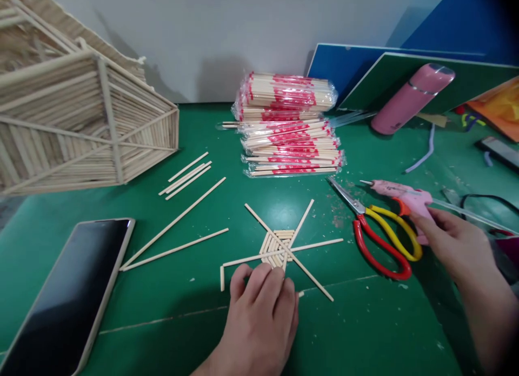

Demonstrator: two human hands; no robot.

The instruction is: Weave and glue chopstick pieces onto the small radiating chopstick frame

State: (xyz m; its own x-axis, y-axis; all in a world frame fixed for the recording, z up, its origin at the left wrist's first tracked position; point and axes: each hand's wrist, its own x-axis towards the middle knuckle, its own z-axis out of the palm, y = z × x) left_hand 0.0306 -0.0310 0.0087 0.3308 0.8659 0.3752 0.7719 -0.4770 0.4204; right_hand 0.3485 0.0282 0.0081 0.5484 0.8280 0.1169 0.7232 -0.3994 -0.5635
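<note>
A star-shaped frame of wooden sticks (303,248) lies flat on the green table, with short pieces layered between some of its arms around the middle. My left hand (263,311) bends over its near side, fingers drawn together on the sticks; the fingertips and what lies under them are partly hidden. At the right, my right hand (462,241) is closed around the handle of a pink hot glue gun (405,197), whose nozzle points left. Scissors (381,230) with red and yellow handles lie between the glue gun and the frame. A short cut stick (222,278) rests left of the frame.
Loose sticks (174,224) lie to the left, near a phone (77,295). A large stick-built structure (109,127) stands at the back left. Plastic-wrapped chopstick packs (287,127) are piled at the back. A pink bottle (413,97) leans against boards at the right.
</note>
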